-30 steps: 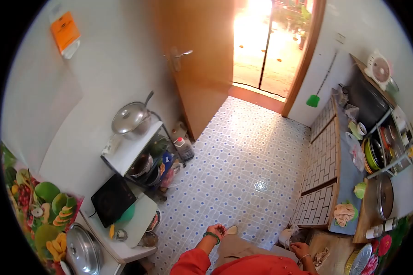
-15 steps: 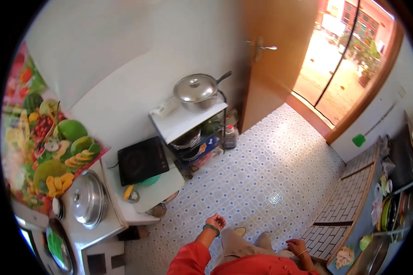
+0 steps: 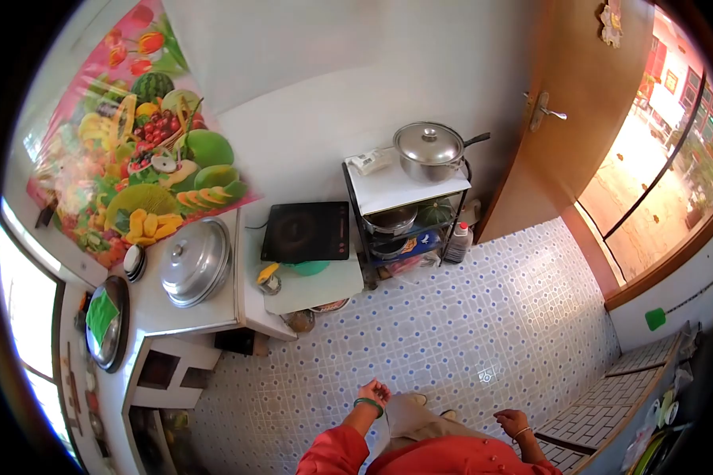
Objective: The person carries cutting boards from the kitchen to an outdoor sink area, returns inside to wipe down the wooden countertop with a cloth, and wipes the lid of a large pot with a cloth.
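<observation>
My left hand [image 3: 374, 393], with a green bangle [image 3: 369, 406] at the wrist, is in front of my body above the tiled floor. Its fingers are loosely curled, and nothing shows in them. To the right hangs my right hand [image 3: 512, 423], a thin bracelet [image 3: 521, 432] on its wrist. Its fingers are slightly bent and apart, with no object in them. Neither hand touches any furniture. Ahead, a black induction cooktop [image 3: 306, 231] rests on a low surface. A lidded steel pan [image 3: 429, 152] with a dark handle stands on a rack [image 3: 408, 192].
A large lidded pot [image 3: 196, 263] sits on the left counter [image 3: 162, 321], near a green cloth [image 3: 102, 317] on a round dark lid. The wooden door [image 3: 566, 119] stands ajar at the right. A red-capped bottle [image 3: 457, 244] is beside the rack. Brick-patterned cabinets [image 3: 582, 416] line the right side.
The view has turned left, so the cooktop, rack and door appear further right and more of the left counter and window shows. Both hands stay low before my body, still without a visible object.
</observation>
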The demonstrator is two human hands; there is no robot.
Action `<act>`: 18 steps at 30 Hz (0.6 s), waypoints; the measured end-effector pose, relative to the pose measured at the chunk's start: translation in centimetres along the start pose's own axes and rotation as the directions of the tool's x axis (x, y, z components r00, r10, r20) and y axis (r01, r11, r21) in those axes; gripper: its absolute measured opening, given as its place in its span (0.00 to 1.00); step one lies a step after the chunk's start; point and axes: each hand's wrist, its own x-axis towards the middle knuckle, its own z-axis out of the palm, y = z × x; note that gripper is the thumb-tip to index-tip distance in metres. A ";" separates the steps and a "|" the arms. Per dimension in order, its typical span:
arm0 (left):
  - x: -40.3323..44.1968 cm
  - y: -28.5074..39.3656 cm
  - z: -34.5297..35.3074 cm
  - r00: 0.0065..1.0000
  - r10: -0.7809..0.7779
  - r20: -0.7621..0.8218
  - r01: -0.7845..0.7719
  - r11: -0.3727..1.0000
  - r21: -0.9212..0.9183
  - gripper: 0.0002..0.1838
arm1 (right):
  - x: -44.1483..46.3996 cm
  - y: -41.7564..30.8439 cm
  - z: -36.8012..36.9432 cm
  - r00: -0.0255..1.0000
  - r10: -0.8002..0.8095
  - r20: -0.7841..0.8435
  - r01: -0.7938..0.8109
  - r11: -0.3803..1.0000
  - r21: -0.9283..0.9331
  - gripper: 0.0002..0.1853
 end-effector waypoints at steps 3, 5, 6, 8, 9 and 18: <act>-0.2 -1.3 -0.8 0.999 0.017 0.038 -0.015 0.999 -0.044 0.17 | 0.4 1.6 -0.5 0.999 -0.024 0.032 0.024 1.000 -0.009 0.12; 0.0 -2.3 -0.6 0.999 0.043 0.018 -0.041 0.994 -0.105 0.16 | 1.0 3.3 -0.8 0.999 -0.011 0.047 0.013 0.998 -0.056 0.13; 0.0 -2.8 -0.4 0.998 0.061 -0.005 -0.061 0.985 -0.158 0.15 | 1.3 4.4 -0.9 0.999 -0.020 0.049 0.022 0.998 -0.058 0.13; -0.4 -3.5 0.3 0.996 0.085 0.018 -0.081 0.984 -0.161 0.14 | 1.6 6.3 -1.3 0.997 0.015 0.073 -0.017 0.999 0.031 0.13; -0.6 -3.8 0.7 0.994 0.100 0.039 -0.093 0.983 -0.157 0.13 | 1.5 6.6 -1.5 0.997 0.009 0.077 -0.011 1.000 0.027 0.13; -0.4 -6.5 0.4 0.986 0.097 0.137 -0.065 0.973 -0.222 0.13 | -1.5 4.6 -5.6 0.992 0.007 0.127 -0.004 1.000 -0.024 0.12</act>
